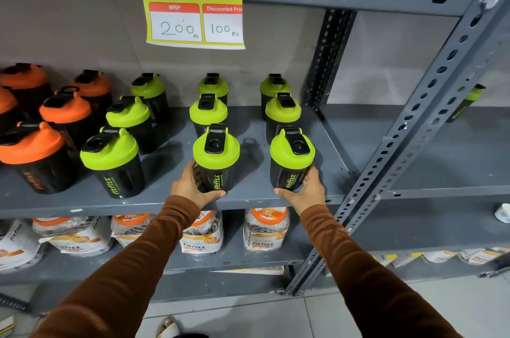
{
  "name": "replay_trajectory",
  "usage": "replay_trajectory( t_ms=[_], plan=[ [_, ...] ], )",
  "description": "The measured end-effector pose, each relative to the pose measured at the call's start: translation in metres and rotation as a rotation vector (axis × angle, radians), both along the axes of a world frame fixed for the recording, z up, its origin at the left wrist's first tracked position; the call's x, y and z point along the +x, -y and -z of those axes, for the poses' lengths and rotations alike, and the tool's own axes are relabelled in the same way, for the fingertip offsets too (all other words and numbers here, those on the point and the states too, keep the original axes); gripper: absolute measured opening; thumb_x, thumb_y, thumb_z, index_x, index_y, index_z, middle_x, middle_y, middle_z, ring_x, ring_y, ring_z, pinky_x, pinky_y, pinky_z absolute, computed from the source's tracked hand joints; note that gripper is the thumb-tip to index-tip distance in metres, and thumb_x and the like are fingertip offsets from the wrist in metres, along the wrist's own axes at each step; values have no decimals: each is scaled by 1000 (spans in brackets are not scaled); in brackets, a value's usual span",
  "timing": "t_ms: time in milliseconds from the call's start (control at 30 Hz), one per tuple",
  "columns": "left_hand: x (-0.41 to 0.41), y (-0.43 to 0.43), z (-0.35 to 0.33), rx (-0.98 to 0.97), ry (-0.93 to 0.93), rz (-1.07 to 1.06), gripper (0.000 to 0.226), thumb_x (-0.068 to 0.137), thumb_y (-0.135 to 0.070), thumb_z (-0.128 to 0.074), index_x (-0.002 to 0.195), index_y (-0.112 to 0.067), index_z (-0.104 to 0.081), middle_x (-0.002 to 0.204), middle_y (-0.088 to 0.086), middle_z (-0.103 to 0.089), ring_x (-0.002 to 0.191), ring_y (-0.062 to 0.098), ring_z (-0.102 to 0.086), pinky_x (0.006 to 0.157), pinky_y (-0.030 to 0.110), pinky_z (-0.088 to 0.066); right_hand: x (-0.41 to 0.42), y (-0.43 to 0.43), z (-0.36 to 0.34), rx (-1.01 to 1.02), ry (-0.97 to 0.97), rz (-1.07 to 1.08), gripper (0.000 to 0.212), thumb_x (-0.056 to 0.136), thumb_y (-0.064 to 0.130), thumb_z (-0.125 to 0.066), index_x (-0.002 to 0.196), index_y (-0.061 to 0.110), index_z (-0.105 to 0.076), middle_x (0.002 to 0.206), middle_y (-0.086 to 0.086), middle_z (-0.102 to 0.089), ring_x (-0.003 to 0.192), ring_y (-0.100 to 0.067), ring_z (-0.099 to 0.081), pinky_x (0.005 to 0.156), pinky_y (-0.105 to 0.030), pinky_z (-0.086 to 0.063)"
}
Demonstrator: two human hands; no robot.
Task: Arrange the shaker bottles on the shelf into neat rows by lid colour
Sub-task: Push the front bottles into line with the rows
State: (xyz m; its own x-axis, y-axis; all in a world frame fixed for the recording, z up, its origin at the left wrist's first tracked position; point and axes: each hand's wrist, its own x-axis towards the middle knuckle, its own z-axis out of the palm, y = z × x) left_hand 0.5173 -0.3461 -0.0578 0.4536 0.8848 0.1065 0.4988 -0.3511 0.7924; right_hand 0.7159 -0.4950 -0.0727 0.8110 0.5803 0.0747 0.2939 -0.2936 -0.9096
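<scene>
**Two green-lidded shakers held at the front of the shelf**

On the grey metal shelf [171, 201] the shaker bottles are seen standing upright in rows that run from front to back. Each bottle has a black body with the word "fitfizz" printed down its side, and a domed lid with a black flip cap on top. The orange-lidded bottles [30, 155] are grouped at the left end of the shelf. Just beside them a row of three green-lidded bottles [111, 161] is set, slanting a little toward the back. Two more green rows of three are placed further right, well apart from each other.

The front bottle of the middle row [216, 158] is grasped by the left hand [190, 188], with the fingers wrapped around its lower left side and the thumb laid along its base at the shelf edge. The front bottle of the right row [291, 159] is grasped in the same way by the right hand [306, 191], from its right side, with the thumb under the printed label. Both bottles are seen resting on the shelf, near its front edge. Both arms are covered by brown sleeves [358, 263].

A price sign [193, 6] reading 200 and 100 Rs is hung from the shelf above. Clear jars with orange lids [265, 227] are stored on the shelf below.
</scene>
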Motion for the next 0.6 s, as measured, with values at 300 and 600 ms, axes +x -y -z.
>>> replay_trajectory(
  t_ms=[300,600],
  plan=[
    [-1,-1,4,-4,14,1,91,51,-30,-87,127,-12,-40,124,14,-59,112,33,-54,97,38,-41,1,-1,1,16,1,9,85,51,11,-89,121,14,-40,122,-11,-59,111,-26,-56,97,-35,-43],
    [-1,-4,6,-12,26,27,91,53,-27,-86,128,-10,-38,126,15,-57,113,33,-53,97,39,-42,0,-1,1,16,45,8,90,52,10,-88,126,13,-37,126,-12,-57,115,-28,-54,98,-32,-40]
  ],
)
